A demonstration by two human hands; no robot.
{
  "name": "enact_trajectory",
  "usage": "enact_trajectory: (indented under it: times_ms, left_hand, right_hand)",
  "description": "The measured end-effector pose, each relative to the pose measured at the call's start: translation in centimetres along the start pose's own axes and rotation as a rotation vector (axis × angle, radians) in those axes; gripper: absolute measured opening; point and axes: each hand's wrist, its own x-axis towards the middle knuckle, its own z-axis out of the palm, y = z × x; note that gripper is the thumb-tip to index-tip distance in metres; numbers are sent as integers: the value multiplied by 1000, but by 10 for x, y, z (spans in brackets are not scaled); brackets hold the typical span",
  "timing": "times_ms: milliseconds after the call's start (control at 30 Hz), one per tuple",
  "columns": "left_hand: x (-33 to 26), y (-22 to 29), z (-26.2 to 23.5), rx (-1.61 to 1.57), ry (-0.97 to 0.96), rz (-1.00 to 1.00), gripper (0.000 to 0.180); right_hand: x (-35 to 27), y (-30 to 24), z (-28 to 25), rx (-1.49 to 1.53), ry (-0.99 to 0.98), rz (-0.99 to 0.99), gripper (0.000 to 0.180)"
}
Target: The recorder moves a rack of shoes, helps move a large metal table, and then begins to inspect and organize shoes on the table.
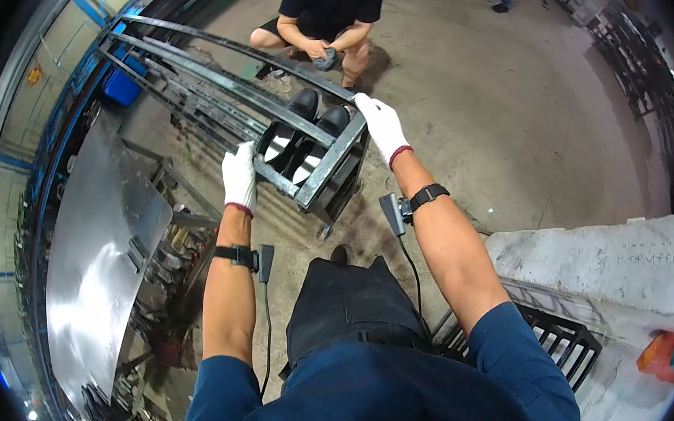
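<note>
I stood over one long steel frame (261, 96) that ran away from me across the concrete floor (489, 106), its near end lifted between my gloves. My left hand (239, 177) was closed around the near left corner; my right hand (382, 125) was clamped over the right corner. If either glove had slipped, I judged the end would drop toward my two boots (320, 119), seen through it. One person crouched (326, 17) just past the frame. Two wrist bands (426, 195) showed, one per arm.
</note>
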Motion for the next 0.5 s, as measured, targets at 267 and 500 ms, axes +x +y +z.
enact_trajectory:
  times_ms: [267,500]
  left_hand:
    - [-18,23,43,-160,37,-138,17]
    - [-2,-83,-39,312,174,306,39]
  right_hand:
    - [-25,93,-58,-363,134,-448,40]
    - [-144,-13,-23,-275,-88,-283,30]
